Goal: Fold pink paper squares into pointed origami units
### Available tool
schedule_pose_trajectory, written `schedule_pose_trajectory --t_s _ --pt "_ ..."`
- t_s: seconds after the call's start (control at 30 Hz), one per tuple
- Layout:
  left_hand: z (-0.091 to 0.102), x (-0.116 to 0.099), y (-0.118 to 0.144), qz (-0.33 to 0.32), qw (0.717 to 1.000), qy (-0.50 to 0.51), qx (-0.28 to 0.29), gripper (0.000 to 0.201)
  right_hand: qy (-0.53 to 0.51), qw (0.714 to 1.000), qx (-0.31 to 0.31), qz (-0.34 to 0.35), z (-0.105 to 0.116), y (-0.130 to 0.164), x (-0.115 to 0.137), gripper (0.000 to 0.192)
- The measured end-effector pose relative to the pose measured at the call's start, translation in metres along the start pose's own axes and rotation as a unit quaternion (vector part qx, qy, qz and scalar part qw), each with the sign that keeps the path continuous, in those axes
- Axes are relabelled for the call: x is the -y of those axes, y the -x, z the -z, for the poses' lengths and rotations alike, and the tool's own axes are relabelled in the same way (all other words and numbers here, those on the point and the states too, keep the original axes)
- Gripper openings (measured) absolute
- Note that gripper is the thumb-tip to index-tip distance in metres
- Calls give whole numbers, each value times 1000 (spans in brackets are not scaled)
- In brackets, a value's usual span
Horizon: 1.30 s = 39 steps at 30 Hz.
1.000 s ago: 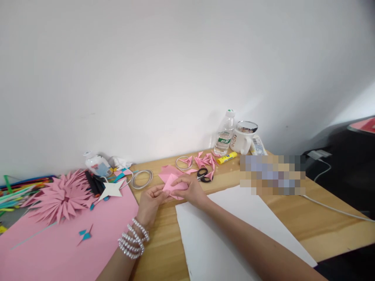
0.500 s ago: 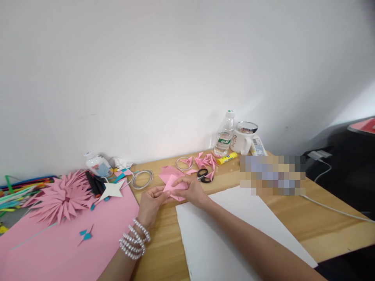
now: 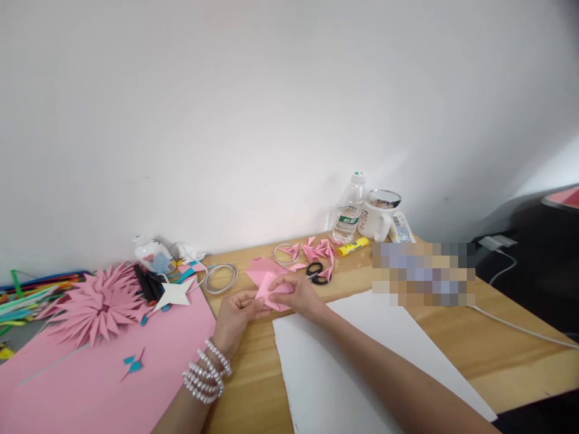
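You are pinching the light, easily creased pink folded paper piece (image 3: pixel 272 292) by its edges with left hand (image 3: pixel 235 314) and right hand (image 3: pixel 301 293), near the tabletop's (image 3: pixel 452 343) far edge.

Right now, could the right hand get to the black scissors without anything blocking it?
Probably yes. The right hand pinches the pink folded paper, and the black scissors lie just beyond it on the wooden table, with only bare wood between. It would need to release the paper first.
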<state>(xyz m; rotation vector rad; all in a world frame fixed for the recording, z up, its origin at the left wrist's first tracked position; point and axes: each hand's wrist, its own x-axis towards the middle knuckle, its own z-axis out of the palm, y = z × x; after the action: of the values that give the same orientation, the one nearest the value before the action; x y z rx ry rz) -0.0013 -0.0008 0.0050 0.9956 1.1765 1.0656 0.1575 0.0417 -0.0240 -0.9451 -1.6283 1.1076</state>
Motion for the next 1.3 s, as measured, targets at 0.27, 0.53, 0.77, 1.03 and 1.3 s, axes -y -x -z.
schedule_pose_trajectory --t_s 0.27,0.53,0.77,1.03,1.3 --pt "-2 0 1 4 1000 2 -8 28 0 1000 11 -9 2 1 5 15" --pt "-3 -1 1 21 1000 -6 4 31 25 999 30 -3 4 0 4 10" --pt "-3 1 0 16 1000 -8 11 27 67 997 23 15 -1 2 6 7" --pt "-3 3 -1 -25 999 -5 -27 27 80 993 -72 43 -7 7 9 47" --pt "-6 4 0 -58 997 10 -57 25 54 994 -97 -4 -16 10 13 67"
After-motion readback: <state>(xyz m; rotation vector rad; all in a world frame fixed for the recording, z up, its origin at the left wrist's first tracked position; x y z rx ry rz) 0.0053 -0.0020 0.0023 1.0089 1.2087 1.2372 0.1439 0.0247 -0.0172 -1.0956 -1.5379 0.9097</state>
